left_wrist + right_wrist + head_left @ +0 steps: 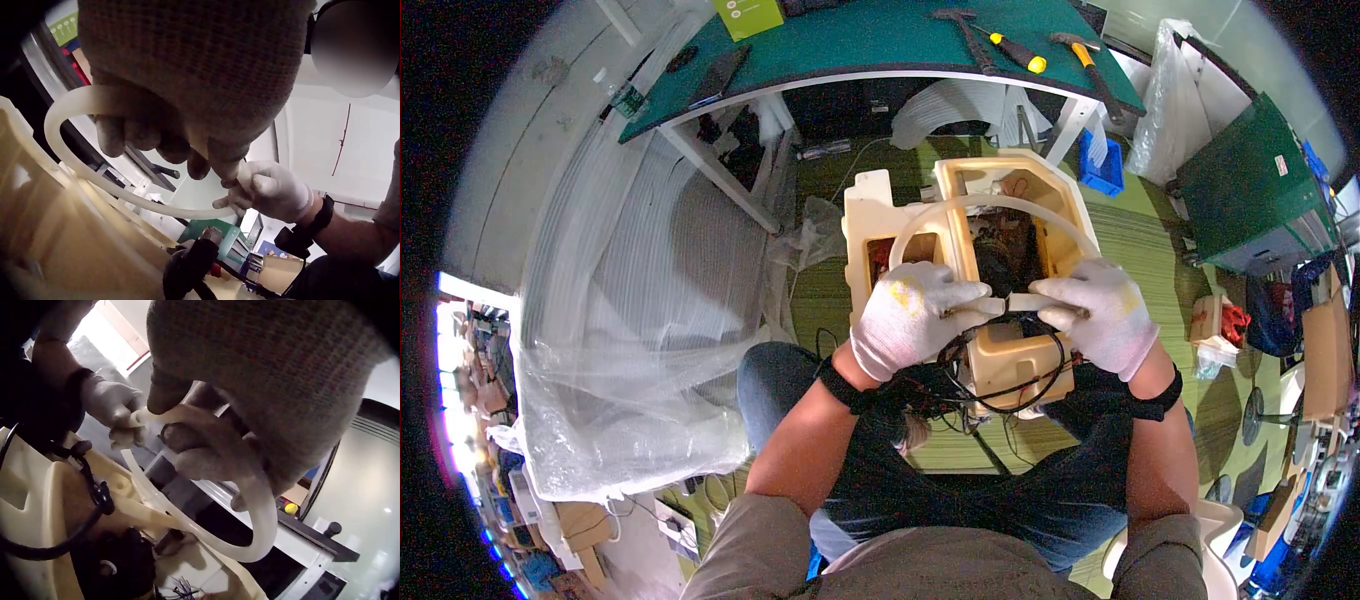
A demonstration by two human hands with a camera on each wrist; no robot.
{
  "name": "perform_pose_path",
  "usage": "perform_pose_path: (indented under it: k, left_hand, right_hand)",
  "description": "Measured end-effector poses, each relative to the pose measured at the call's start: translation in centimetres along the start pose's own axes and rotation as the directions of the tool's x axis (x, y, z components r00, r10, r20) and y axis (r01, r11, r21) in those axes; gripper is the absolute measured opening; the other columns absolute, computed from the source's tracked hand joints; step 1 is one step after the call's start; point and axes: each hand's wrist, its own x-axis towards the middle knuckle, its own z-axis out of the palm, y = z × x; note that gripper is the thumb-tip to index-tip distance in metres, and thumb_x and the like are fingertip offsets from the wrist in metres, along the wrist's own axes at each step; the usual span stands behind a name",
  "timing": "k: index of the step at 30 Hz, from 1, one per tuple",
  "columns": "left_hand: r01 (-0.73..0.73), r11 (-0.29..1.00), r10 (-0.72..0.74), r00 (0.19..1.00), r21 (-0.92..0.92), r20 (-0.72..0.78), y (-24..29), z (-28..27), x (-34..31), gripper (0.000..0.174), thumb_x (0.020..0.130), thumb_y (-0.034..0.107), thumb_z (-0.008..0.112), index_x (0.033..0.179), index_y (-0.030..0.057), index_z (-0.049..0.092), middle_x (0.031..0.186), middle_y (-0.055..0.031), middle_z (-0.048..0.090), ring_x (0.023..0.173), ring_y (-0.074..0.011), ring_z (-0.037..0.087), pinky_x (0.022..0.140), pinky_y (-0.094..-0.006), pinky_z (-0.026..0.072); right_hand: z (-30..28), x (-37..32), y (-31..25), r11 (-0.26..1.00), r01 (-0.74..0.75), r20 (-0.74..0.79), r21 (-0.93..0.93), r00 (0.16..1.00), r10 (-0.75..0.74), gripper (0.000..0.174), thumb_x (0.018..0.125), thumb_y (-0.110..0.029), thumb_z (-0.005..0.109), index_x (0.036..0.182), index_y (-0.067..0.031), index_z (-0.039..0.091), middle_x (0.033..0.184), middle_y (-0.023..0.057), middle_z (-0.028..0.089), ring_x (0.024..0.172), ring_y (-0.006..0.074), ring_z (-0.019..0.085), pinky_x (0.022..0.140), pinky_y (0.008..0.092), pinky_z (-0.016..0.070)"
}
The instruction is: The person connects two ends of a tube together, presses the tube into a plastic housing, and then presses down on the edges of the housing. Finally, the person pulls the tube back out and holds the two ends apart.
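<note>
A translucent white hose is bent into a loop, its two ends facing each other a short way apart. My gloved left hand pinches one end between thumb and fingers. The other end is gripped by my gloved right hand, and in the right wrist view the hose curves down from that hand. Below both hands stands a cream plastic housing with open compartments. Dark parts and thin wires lie inside it. Black cables hang over its near side.
Ahead is a green-topped workbench bearing two hammers and a screwdriver. A blue bin sits on the floor by its right leg. A green cabinet stands at right, plastic-wrapped sheets at left.
</note>
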Motion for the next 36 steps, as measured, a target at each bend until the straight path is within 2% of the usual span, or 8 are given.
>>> perform_pose_path:
  k: [3,6,12,15,19,27,36]
  left_hand:
    - [-0.005,1.0,0.005,1.0,0.014,-0.009,0.0,0.0,0.0,0.03,0.075,0.028,0.082,0.098,0.0096,0.076,0.069,-0.0121,0.059,0.065,-0.0333,0.06,0.059,-0.0432,0.046]
    - [0.0,1.0,0.0,1.0,0.002,-0.016,0.0,0.0,-0.1,0.032,0.074,0.028,0.083,0.1,0.0096,0.077,0.069,-0.0118,0.059,0.065,-0.0332,0.06,0.059,-0.043,0.0464]
    - [0.012,0.999,-0.013,1.0,0.047,0.011,0.3,-0.3,0.0,0.03,0.075,0.029,0.082,0.098,0.0105,0.077,0.071,-0.0106,0.063,0.067,-0.0323,0.063,0.061,-0.0424,0.0494]
    - [0.028,0.998,-0.03,0.999,0.051,0.035,0.2,-0.2,-0.1,0.029,0.076,0.03,0.081,0.098,0.0107,0.077,0.073,-0.0107,0.066,0.069,-0.032,0.065,0.062,-0.0424,0.051]
    - [0.0,1.0,0.001,1.0,0.019,-0.011,-0.4,0.4,-0.4,0.034,0.075,0.033,0.082,0.1,0.0103,0.077,0.07,-0.0116,0.06,0.066,-0.0328,0.06,0.059,-0.043,0.0466]
    - [0.0,1.0,0.0,1.0,0.032,0.003,-0.5,0.5,-0.6,0.035,0.074,0.035,0.082,0.1,0.0111,0.077,0.069,-0.0105,0.059,0.066,-0.032,0.061,0.059,-0.0425,0.0473]
    - [-0.013,1.0,0.013,1.0,0.02,0.011,-0.6,0.4,-0.6,0.039,0.071,0.036,0.085,0.1,0.0114,0.077,0.071,-0.0103,0.061,0.068,-0.0326,0.061,0.06,-0.0424,0.0476]
  right_hand:
    - [0.3,0.2,-0.4,0.997,0.039,0.06,-0.064,0.998,-0.035,0.022,0.075,-0.023,0.081,0.095,-0.0145,0.077,0.074,0.0089,0.062,0.076,0.0318,0.062,0.074,0.0448,0.0499]
    - [0.5,0.2,-0.3,0.998,0.059,0.02,-0.035,0.998,-0.058,0.027,0.069,-0.015,0.084,0.094,-0.0118,0.076,0.073,0.01,0.061,0.073,0.0325,0.061,0.07,0.0435,0.0479]
    - [0.4,0.2,-0.3,0.997,0.054,0.047,-0.052,0.998,-0.052,0.026,0.07,-0.016,0.083,0.095,-0.013,0.076,0.075,0.01,0.062,0.074,0.0328,0.061,0.07,0.0443,0.0483]
    - [0.4,0.3,-0.6,0.995,0.051,0.079,-0.081,0.996,-0.044,0.019,0.077,-0.025,0.079,0.094,-0.0163,0.076,0.073,0.0086,0.062,0.074,0.0321,0.063,0.074,0.0462,0.05]
    - [0.7,0.2,-0.5,0.995,0.041,0.079,-0.089,0.996,-0.034,0.018,0.078,-0.027,0.079,0.094,-0.0176,0.075,0.073,0.0082,0.062,0.075,0.0323,0.063,0.073,0.0464,0.0498]
    - [1.3,-0.1,-0.2,0.996,0.043,0.069,-0.072,0.997,-0.038,0.019,0.078,-0.027,0.079,0.094,-0.0173,0.076,0.072,0.009,0.061,0.07,0.0334,0.062,0.067,0.0464,0.0479]
    - [1.5,0.0,-0.2,0.997,0.038,0.07,-0.06,0.997,-0.034,0.019,0.078,-0.027,0.079,0.094,-0.0162,0.076,0.071,0.0094,0.062,0.069,0.0331,0.062,0.065,0.046,0.0475]
